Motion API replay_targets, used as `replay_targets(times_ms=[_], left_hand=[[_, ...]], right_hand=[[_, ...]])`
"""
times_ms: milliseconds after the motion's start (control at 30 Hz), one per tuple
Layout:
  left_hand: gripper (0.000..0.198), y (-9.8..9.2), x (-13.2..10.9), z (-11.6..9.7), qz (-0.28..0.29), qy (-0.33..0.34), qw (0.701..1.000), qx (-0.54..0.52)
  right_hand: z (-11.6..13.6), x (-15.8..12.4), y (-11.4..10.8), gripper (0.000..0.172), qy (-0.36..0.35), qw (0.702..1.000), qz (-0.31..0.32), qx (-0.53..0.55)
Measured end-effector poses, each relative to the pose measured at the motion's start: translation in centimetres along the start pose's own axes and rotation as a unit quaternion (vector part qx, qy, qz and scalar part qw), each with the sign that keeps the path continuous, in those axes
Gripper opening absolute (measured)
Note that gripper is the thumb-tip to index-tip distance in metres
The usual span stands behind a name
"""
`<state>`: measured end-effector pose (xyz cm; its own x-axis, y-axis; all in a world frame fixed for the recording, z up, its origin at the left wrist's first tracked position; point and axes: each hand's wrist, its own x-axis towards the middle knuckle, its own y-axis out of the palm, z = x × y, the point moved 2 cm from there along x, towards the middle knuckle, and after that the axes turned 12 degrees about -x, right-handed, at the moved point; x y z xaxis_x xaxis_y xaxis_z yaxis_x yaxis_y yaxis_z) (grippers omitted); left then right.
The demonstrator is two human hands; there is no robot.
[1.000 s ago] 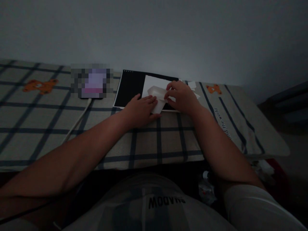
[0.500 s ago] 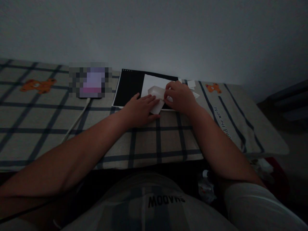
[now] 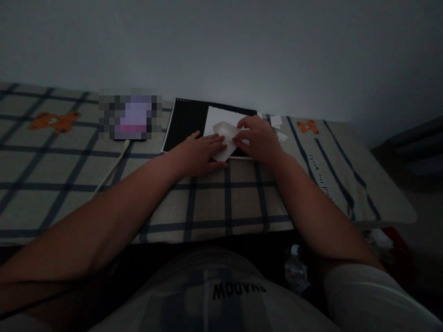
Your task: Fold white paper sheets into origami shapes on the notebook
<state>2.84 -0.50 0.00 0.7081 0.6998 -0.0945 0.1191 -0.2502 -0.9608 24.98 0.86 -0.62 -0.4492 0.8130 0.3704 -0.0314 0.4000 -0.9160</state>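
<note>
A piece of folded white paper (image 3: 226, 132) lies between my hands, on top of a flat white sheet (image 3: 215, 115) and a black board (image 3: 187, 123) with a white edge. My left hand (image 3: 198, 154) is spread, its fingers resting on the left part of the folded paper. From the right, my right hand (image 3: 259, 139) pinches the paper's right side with thumb and fingertips. Its fingers hide part of that edge. Small white paper pieces (image 3: 276, 121) are on the cloth just beyond my right hand.
A checked cloth (image 3: 166, 193) covers the table up to the wall. On the left lies a blurred-out phone (image 3: 133, 117) with a white cable (image 3: 114, 170). Below the table's front edge are a clear plastic bottle (image 3: 296, 272) and a red container (image 3: 401, 253).
My right fingertips have shifted slightly left over the folded paper, which looks flatter. My left hand has slid a little left, leaving more of the paper's lower part visible.
</note>
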Motion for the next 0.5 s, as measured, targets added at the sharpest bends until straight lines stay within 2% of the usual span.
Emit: replay_targets(times_ms=[200, 267, 367, 500], left_hand=[[0.056, -0.5, 0.8, 2.0, -0.012, 0.02, 1.0, -0.019], [0.055, -0.5, 1.1, 2.5, -0.033, 0.015, 0.999, -0.016], [0.055, -0.5, 1.5, 3.0, -0.065, 0.018, 0.998, -0.015], [0.053, -0.7, 1.6, 3.3, -0.072, 0.039, 0.996, -0.028]], right_hand=[[0.2, -0.1, -0.4, 0.02, -0.018, 1.0, -0.005, 0.025], [0.6, -0.1, -0.5, 0.021, -0.018, 0.999, -0.008, 0.025], [1.1, -0.1, -0.8, 0.023, -0.019, 1.0, -0.01, 0.022], [1.5, -0.1, -0.9, 0.023, -0.029, 0.999, -0.001, 0.013]])
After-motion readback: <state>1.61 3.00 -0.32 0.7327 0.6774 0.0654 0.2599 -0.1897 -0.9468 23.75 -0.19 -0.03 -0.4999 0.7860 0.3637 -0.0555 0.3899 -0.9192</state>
